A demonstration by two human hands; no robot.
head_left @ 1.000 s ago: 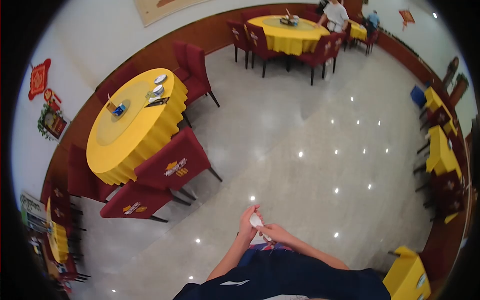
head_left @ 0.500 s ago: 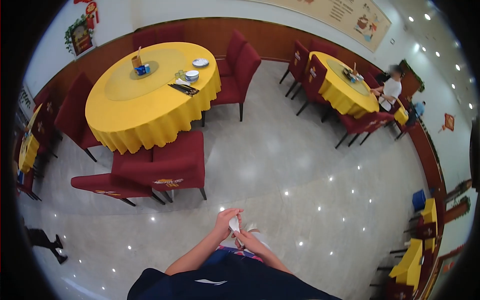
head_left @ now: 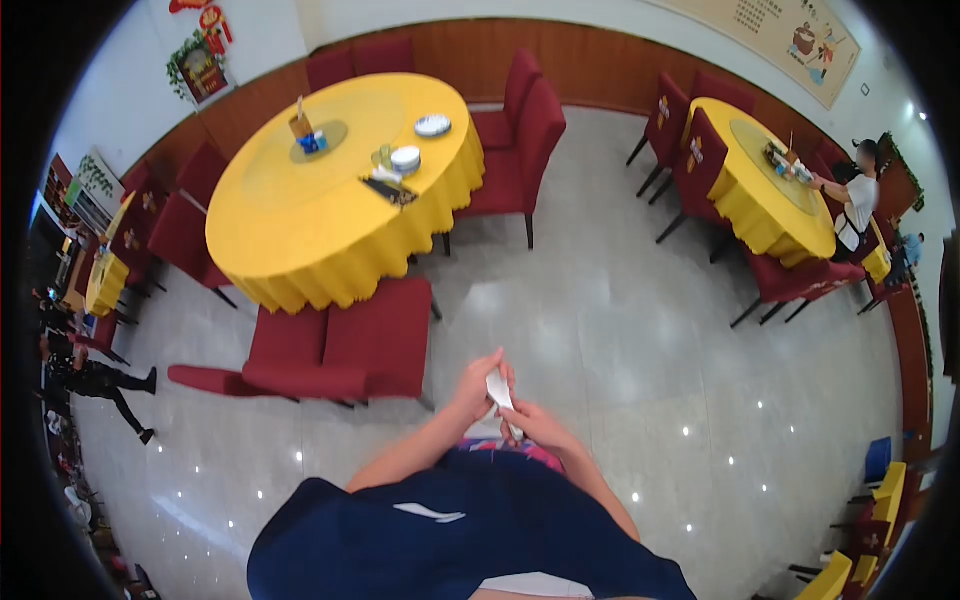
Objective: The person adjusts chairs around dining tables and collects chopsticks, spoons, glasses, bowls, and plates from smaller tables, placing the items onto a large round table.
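In front of my body, both hands are on a white soup spoon [head_left: 499, 388], small in view and partly covered by fingers. My left hand [head_left: 477, 388] curls round its upper, wider end, with the fingertips pointing up. Lower down, my right hand [head_left: 537, 424] closes on the narrow end, which sticks out a little below the fingers. Beyond my hands stands a large round table [head_left: 290, 240] with a yellow cloth. On it are stacked white bowls [head_left: 405, 158], a patterned plate stack [head_left: 433, 125], dark chopsticks [head_left: 388, 190] and a utensil holder [head_left: 300, 126].
Red chairs [head_left: 380, 335] surround the round table, two of them close ahead on my left. A second yellow table [head_left: 755, 205] stands at the right, with a person [head_left: 858, 195] beside it. Another person in dark clothes [head_left: 95, 378] walks at the far left. A blue bin [head_left: 878, 460] stands right.
My view has shifted left and I am nearer the large table and its front chairs. Both hands still hold the spoon, now higher in view. The dark-clothed person at the left shows more fully.
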